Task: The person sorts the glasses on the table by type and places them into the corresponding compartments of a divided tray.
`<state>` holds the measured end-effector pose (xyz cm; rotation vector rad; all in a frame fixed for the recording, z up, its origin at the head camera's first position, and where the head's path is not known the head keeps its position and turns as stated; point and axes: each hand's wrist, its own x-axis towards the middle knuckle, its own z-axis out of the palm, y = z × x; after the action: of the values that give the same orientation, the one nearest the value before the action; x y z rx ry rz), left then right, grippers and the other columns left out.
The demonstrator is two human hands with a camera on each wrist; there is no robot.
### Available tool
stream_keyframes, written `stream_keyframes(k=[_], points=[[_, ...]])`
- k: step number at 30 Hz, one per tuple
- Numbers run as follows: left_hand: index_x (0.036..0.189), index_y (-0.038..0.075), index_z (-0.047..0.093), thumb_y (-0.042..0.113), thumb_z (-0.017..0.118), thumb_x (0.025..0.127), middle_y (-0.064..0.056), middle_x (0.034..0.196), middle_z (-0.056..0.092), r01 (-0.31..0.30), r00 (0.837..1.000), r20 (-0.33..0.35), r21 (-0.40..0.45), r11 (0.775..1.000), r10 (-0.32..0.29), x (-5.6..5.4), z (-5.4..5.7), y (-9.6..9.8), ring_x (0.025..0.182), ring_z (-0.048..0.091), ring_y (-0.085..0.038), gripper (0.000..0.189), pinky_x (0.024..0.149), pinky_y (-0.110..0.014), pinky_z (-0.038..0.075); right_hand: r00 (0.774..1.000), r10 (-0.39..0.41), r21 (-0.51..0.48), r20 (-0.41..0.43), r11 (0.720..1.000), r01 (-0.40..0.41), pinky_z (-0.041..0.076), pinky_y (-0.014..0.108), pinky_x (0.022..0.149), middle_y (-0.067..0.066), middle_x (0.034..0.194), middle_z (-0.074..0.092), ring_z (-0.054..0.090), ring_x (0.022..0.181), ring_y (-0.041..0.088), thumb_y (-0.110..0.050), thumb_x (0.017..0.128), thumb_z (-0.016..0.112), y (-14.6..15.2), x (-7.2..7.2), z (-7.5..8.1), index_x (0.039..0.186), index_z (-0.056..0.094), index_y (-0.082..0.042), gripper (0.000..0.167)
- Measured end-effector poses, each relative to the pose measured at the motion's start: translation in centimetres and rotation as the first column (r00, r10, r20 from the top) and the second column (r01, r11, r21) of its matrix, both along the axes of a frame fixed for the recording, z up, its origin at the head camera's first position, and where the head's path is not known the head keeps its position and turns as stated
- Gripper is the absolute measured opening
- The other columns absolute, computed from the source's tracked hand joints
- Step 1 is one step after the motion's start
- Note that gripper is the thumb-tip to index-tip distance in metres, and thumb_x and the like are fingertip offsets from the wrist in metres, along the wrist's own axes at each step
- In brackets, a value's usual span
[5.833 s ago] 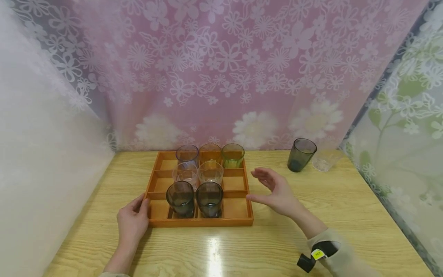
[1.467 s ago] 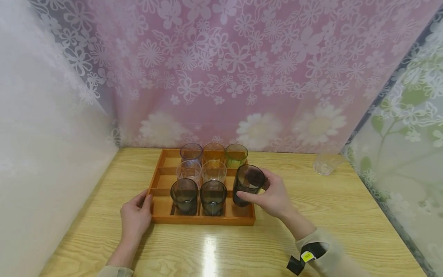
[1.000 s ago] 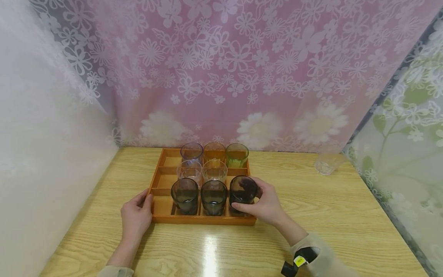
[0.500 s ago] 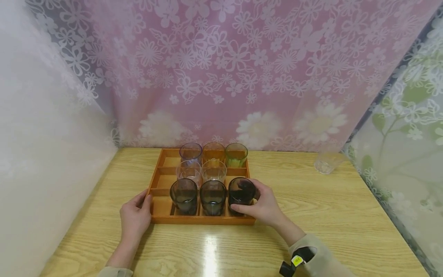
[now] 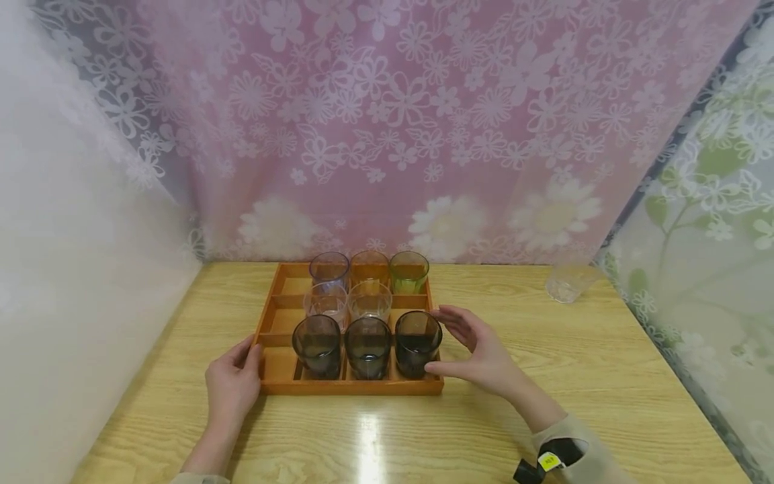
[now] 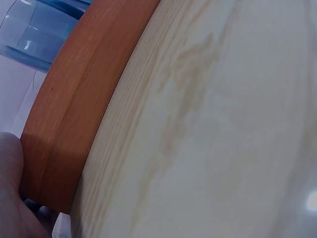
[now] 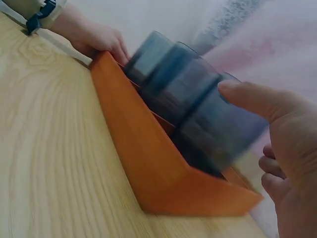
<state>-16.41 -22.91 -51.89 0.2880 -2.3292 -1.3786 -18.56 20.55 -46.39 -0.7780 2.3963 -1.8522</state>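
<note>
A divided wooden tray (image 5: pixel 357 388) lies on the table, with my left hand (image 5: pixel 232 383) gripping its left wall. In the left wrist view the thumb lies against the tray wall (image 6: pixel 74 109). Three smoky grey glasses stand along the front row: one left (image 5: pixel 317 349), one middle (image 5: pixel 368 349), one right (image 5: pixel 417 346). My right hand (image 5: pixel 484 356) is beside the right grey glass, fingers spread loosely and thumb tip near its side. In the right wrist view that glass (image 7: pixel 223 124) stands upright in the tray, between thumb and fingers but not clasped.
Behind the grey glasses stand two clear glasses, left (image 5: pixel 326 306) and right (image 5: pixel 370 306). The tray's back row has a blue-rimmed glass (image 5: pixel 329 270), an amber glass (image 5: pixel 369 270) and a green glass (image 5: pixel 409 272). Another clear glass (image 5: pixel 565 286) stands at the table's back right.
The right hand brought a grey glass from the back right into the tray's front right compartment. It has since loosened its fingers and drawn back rightward. The left hand keeps its hold.
</note>
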Motion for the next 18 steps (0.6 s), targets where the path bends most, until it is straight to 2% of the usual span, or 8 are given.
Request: stream_keyframes(k=[2,7,12,18], points=[[0.131,-0.008,0.070,0.009,0.065,0.106,-0.025,0.120,0.073,-0.006,1.000,-0.004,-0.005,1.000,0.006,0.1,0.0,0.0,0.108,0.071,-0.036,0.031,0.075,-0.002,0.045,0.999,0.018,-0.030,-0.027,0.999,-0.019,0.038,0.033,0.117,0.019,0.153,0.053,0.047,0.143,0.037,0.003,0.080,0.091,1.2,0.0,0.0,0.156,0.043,-0.001,0.090],[0.131,-0.009,0.070,0.010,0.065,0.106,-0.026,0.120,0.073,-0.004,1.000,-0.007,-0.009,1.000,0.004,0.1,0.2,0.0,0.108,0.071,-0.037,0.031,0.075,-0.002,0.045,0.999,-0.019,-0.058,-0.047,0.998,0.016,0.039,0.036,0.116,0.019,0.152,0.054,0.049,0.141,0.037,0.010,0.080,0.089,4.0,-0.1,-0.4,0.155,0.045,-0.002,0.088],[0.131,-0.009,0.070,0.009,0.065,0.106,-0.027,0.121,0.072,-0.002,1.000,0.005,-0.003,1.000,0.002,0.2,0.2,0.1,0.110,0.070,-0.038,0.031,0.076,-0.001,0.044,0.995,-0.075,-0.039,-0.064,0.997,0.073,0.041,0.035,0.114,0.018,0.150,0.056,0.053,0.140,0.028,0.010,0.080,0.088,6.2,-0.2,-0.9,0.154,0.046,0.001,0.085],[0.132,-0.008,0.069,0.011,0.065,0.106,-0.026,0.122,0.072,-0.002,1.000,0.008,-0.003,1.000,0.002,0.2,0.2,0.1,0.111,0.070,-0.038,0.032,0.076,-0.001,0.044,0.982,-0.160,-0.010,-0.103,0.987,0.159,0.043,0.026,0.111,0.018,0.148,0.058,0.055,0.137,0.019,0.013,0.082,0.085,8.9,-0.6,-1.1,0.152,0.047,0.006,0.080]])
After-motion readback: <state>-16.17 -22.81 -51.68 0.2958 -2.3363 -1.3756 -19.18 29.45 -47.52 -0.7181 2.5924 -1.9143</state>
